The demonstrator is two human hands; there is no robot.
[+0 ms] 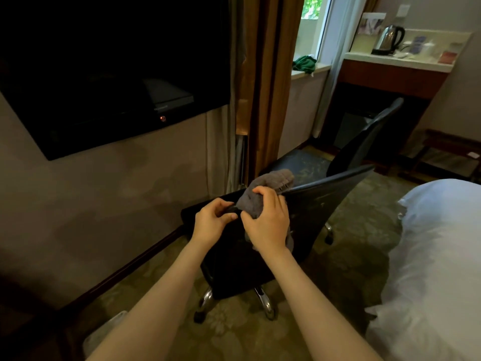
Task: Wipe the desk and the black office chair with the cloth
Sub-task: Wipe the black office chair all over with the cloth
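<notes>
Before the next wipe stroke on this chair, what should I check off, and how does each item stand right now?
1. Cloth in hand: ok; right hand grips it, left hand pinches its end.
2. Cloth on the black office chair: ok, over the backrest's top edge.
3. Cloth spread flat for wiping: not ok, bunched.
4. Chair steady: cannot tell; it stands on castors.
5. Desk free to wipe: not ok; kettle and small items stand on it.
</notes>
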